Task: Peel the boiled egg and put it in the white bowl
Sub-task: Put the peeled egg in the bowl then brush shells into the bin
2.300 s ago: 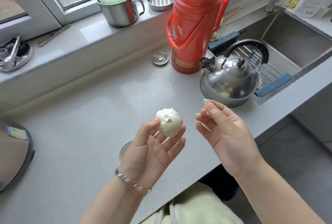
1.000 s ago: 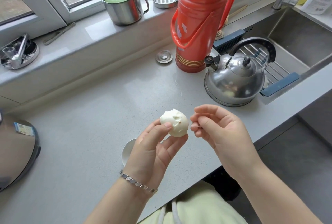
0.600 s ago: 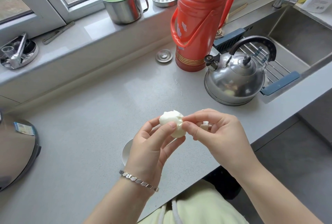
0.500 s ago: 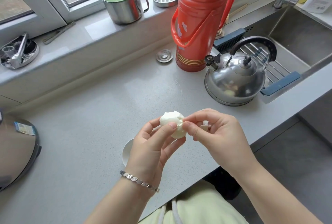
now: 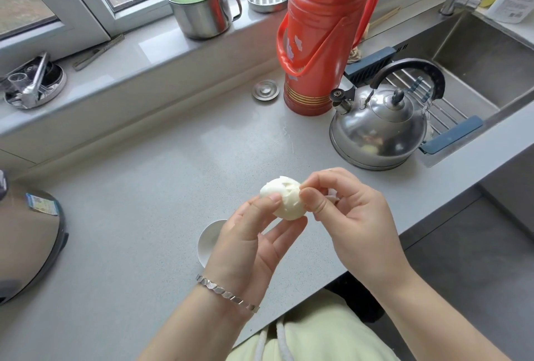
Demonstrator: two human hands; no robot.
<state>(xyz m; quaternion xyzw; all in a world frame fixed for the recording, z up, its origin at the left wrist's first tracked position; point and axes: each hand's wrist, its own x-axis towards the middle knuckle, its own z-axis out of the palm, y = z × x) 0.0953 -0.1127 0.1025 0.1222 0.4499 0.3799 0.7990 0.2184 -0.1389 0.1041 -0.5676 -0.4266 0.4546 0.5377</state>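
Pinching hands [image 5: 291, 230], smooth rounded egg [image 5: 284, 200]

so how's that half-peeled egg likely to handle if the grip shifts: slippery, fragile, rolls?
Probably slippery: the egg shows mostly bare, glossy white, held only by the left hand's fingertips. Likely soft and easy to gouge: its top already looks torn where the right hand pinches. Rounded, so it would probably roll if dropped on the flat counter.
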